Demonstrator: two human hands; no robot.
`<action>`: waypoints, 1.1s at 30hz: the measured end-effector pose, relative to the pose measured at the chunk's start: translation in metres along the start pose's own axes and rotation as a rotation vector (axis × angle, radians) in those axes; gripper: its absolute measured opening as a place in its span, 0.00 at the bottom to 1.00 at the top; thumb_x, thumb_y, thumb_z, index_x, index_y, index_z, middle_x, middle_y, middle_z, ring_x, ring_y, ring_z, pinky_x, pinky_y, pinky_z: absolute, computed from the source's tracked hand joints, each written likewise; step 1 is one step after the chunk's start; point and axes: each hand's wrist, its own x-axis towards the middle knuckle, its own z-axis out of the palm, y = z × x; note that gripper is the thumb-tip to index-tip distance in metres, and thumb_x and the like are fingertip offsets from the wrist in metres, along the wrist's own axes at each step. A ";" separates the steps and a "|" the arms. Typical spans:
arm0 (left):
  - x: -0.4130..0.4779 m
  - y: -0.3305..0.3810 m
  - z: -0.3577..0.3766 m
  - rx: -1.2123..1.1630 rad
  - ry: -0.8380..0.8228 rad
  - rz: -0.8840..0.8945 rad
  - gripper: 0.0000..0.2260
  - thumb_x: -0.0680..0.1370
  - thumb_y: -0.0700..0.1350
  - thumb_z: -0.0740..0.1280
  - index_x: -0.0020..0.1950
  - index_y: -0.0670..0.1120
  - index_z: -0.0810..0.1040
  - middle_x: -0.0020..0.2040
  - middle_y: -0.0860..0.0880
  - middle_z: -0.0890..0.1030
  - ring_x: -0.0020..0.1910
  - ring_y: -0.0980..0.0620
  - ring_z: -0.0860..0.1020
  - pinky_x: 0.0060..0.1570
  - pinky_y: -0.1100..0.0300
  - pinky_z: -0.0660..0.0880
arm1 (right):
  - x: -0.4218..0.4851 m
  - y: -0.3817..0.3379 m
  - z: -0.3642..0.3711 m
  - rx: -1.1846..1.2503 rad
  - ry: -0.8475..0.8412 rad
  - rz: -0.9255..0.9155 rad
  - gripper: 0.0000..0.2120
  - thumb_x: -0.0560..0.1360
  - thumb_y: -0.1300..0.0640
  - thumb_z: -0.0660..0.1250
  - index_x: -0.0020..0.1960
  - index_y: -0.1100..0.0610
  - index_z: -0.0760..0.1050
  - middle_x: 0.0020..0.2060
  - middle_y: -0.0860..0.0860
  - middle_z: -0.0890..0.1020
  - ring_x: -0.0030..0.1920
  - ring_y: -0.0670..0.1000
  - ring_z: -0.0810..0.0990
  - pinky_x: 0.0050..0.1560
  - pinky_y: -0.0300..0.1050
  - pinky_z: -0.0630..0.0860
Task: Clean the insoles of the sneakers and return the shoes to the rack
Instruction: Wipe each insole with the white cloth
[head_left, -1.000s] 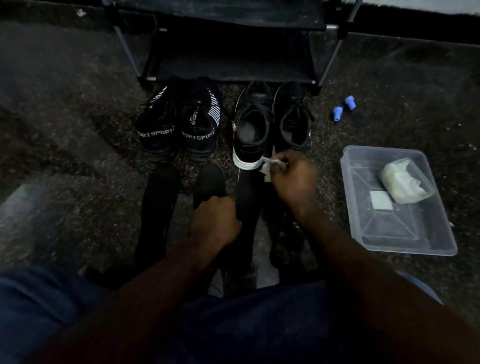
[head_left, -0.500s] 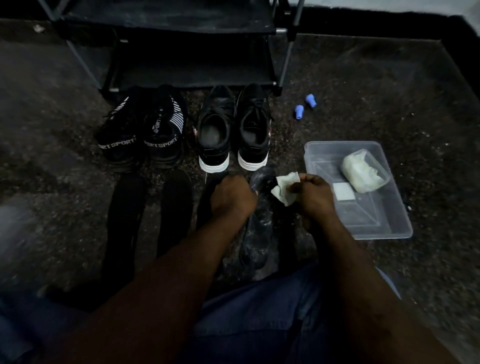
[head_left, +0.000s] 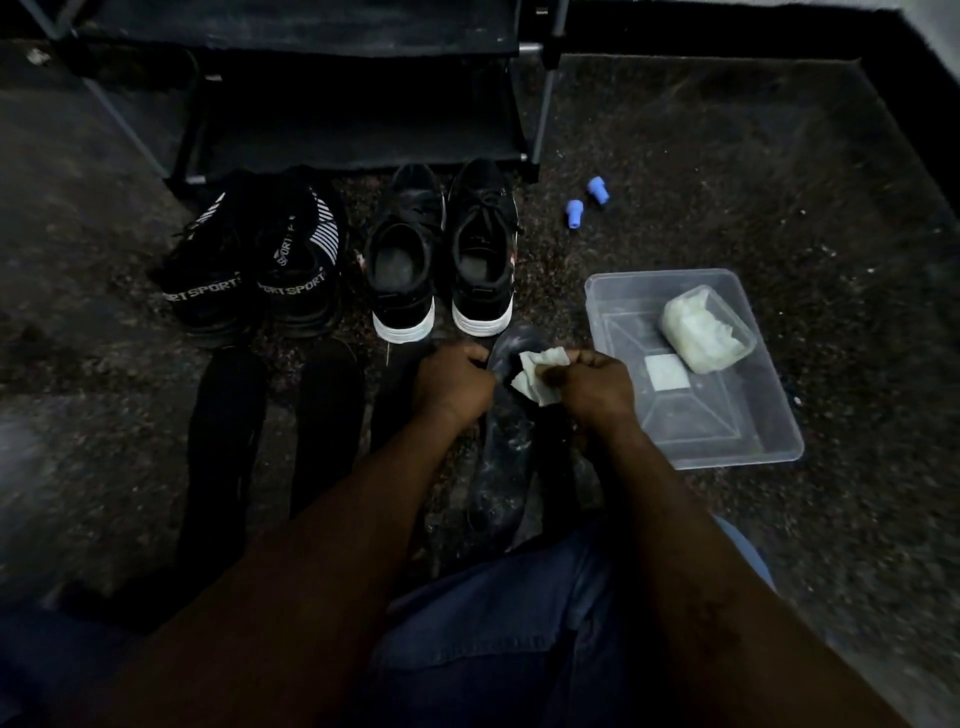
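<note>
Sneakers (head_left: 400, 270) ahead, tub (head_left: 727, 415) at right; left fingers (head_left: 470, 358) clamp insole (head_left: 501, 467), right fingers (head_left: 576, 358) pinch wipe (head_left: 535, 376).

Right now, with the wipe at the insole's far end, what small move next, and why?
Probably draw the crumpled white wipe, pinched in the right hand, down the dark grey insole: the left hand grips its far end, and pale smudges show lower down.

A dim home corner: a black shoe rack (head_left: 322, 93) stands on a speckled stone floor (head_left: 727, 156), sneakers (head_left: 441, 254) lined before it.
</note>
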 end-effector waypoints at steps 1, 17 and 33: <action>0.000 -0.002 0.000 -0.074 -0.012 0.004 0.08 0.73 0.42 0.75 0.52 0.49 0.86 0.50 0.46 0.87 0.51 0.46 0.84 0.52 0.57 0.78 | -0.004 -0.002 0.001 -0.031 0.001 -0.016 0.06 0.63 0.55 0.78 0.39 0.53 0.86 0.39 0.50 0.87 0.47 0.56 0.87 0.55 0.57 0.84; -0.048 -0.008 -0.105 -0.774 -0.306 -0.035 0.08 0.78 0.40 0.67 0.52 0.50 0.83 0.47 0.51 0.86 0.48 0.52 0.83 0.51 0.54 0.76 | -0.074 -0.046 0.043 -0.053 -0.275 -0.312 0.03 0.68 0.62 0.75 0.41 0.61 0.84 0.41 0.60 0.87 0.43 0.56 0.83 0.53 0.55 0.80; -0.100 -0.007 -0.200 -1.288 -0.235 0.057 0.30 0.85 0.63 0.50 0.70 0.41 0.75 0.64 0.38 0.81 0.60 0.41 0.83 0.56 0.45 0.82 | -0.155 -0.109 0.109 -0.326 -0.419 -0.597 0.02 0.70 0.59 0.74 0.42 0.53 0.83 0.40 0.53 0.87 0.40 0.49 0.83 0.47 0.56 0.82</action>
